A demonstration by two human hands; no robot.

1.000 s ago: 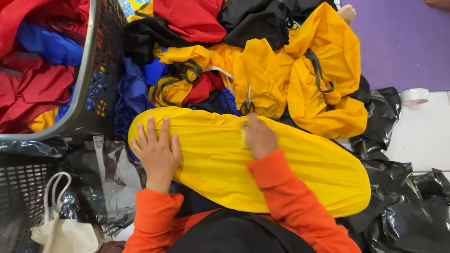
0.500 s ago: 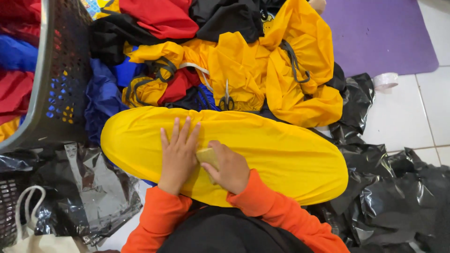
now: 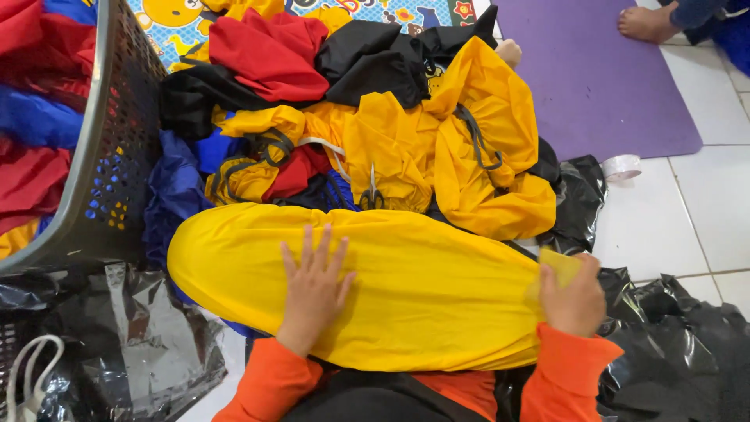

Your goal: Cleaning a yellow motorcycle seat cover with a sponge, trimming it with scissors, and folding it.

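Orange long sleeves [image 3: 269, 383], black top [image 3: 375, 398]

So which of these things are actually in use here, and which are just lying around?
In use:
- yellow fabric piece, stretched flat
- left hand, pressed flat on it
- right hand, at its right end, holding a small yellow block

Lying about:
- scissors on the orange-yellow garments
- grey mesh basket of red and blue cloth
- tape roll
- black plastic bags
- purple mat
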